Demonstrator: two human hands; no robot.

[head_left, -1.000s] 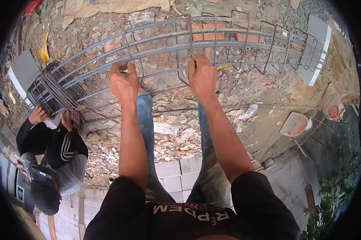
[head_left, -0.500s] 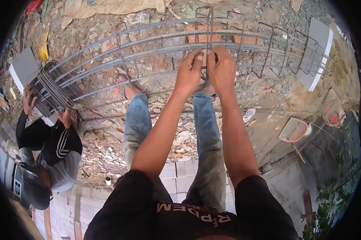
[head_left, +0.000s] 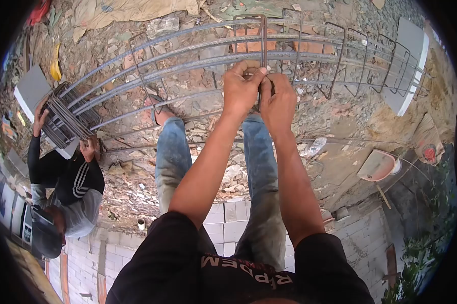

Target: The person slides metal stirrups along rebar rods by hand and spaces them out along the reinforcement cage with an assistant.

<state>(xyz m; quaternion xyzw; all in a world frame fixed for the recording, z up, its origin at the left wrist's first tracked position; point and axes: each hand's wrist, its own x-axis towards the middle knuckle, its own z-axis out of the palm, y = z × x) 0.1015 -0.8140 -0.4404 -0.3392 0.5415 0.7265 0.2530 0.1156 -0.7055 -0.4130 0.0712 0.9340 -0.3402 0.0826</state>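
Long steel reinforcing bars [head_left: 188,63] run across my view above my feet, with rectangular wire stirrups [head_left: 338,58] around them. My left hand [head_left: 242,87] is closed, thumb and fingers pinching a stirrup [head_left: 264,43] at the middle of the bars. Just to its right, my right hand [head_left: 278,101] is closed on the same stirrup, a little lower. My fingers hide the wire between them. To the left hangs a single tilted stirrup [head_left: 137,68].
A co-worker [head_left: 68,197] crouches at the left, hands on a bundle of stirrups [head_left: 68,119] around the bar ends. Grey blocks [head_left: 33,91] [head_left: 408,50] lie beneath both ends. Rubble [head_left: 132,177] covers the ground. A dustpan-like scoop [head_left: 375,166] lies at the right.
My left hand has shifted slightly left and down, and my right hand lower. The view has moved a little. The tilted stirrup at the left leans more.
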